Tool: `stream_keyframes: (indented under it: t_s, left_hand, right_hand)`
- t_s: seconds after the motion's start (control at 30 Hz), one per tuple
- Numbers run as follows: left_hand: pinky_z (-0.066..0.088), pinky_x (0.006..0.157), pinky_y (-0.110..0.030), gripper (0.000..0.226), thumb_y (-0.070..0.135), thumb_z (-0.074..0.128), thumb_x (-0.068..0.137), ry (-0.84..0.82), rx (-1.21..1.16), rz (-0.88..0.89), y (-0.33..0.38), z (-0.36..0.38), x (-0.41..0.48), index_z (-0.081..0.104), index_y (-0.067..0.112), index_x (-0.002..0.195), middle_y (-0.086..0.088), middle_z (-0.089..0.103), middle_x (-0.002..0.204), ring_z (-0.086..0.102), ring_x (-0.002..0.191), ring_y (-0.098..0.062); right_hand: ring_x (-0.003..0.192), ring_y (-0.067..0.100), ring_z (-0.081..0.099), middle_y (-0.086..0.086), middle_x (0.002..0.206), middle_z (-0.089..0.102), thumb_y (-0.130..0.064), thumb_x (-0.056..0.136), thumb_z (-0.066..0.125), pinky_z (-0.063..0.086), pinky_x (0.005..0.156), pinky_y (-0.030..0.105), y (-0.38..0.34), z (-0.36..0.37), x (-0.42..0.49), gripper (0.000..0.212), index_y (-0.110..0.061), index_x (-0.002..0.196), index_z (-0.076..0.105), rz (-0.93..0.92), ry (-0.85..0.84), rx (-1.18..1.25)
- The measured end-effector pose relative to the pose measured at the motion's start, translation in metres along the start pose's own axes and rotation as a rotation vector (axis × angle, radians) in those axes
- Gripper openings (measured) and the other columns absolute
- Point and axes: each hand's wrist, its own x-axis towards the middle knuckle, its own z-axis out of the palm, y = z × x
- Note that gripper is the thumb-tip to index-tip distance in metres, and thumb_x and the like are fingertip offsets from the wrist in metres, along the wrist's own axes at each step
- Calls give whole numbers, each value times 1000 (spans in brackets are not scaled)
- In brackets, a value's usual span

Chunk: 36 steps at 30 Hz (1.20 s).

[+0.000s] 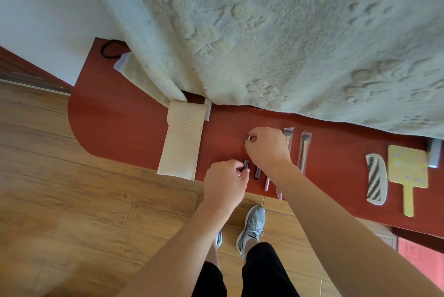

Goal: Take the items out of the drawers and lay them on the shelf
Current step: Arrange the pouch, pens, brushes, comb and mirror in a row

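Observation:
On the red-brown shelf (pixel 115 128) my left hand (pixel 224 181) pinches the near end of a dark slim brush handle (pixel 246 164). My right hand (pixel 266 147) is curled over the far ends of the brushes and pinches a small white tip (pixel 249 138). Two more dark handles (pixel 257 173) lie just right of the first, partly under my right wrist. Two wrapped makeup brushes (pixel 304 150) lie further right. A cream pouch (pixel 180 145) with a snap lies left of my hands. A white comb (pixel 376 179) and a yellow hand mirror (pixel 407 171) lie at the right.
A thick cream blanket (pixel 264 32) hangs over the back of the shelf and hides what is behind. A black hair tie (pixel 110 50) lies at the shelf's far left. A grey block (pixel 434 155) stands by the mirror. Wooden floor and my shoes are below.

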Motion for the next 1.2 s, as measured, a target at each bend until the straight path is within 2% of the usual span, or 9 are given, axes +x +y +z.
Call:
stream_keyframes:
  t_s: [0.13,0.4,0.7,0.87,1.2]
  left_hand:
    - [59,69,-33,15,30,68,90,5,-7,7,0,2,-1,78,18,92,6,73,68,69,64,-10]
    - [60,70,-30,17,29,69,90,18,-8,36,2,4,0,79,18,96,5,76,76,71,70,-9]
    - [60,73,-29,19,30,67,91,7,0,39,1,6,1,79,18,100,5,77,81,72,74,-8]
    - [60,74,-31,20,31,67,90,8,11,26,-1,5,2,78,19,102,4,77,83,72,76,-8]
    - [60,75,-31,22,34,67,90,18,8,17,-3,4,4,78,20,103,5,77,85,72,78,-8]
  right_hand:
    - [75,26,66,7,75,71,-15,81,57,58,64,38,1,0,-1,19,-7,86,73,17,6,20]
    - [68,21,64,3,70,68,-15,81,55,58,61,35,4,-3,-4,19,-10,84,73,35,2,42]
    - [68,23,64,7,72,69,-14,81,55,57,61,37,4,-5,-7,19,-7,82,72,29,1,31]
    - [74,25,67,10,82,72,-14,84,56,59,66,39,3,-6,-7,21,-5,91,73,42,4,43]
    - [71,24,66,8,77,71,-17,84,58,59,65,39,1,-6,-9,21,-6,90,73,57,13,48]
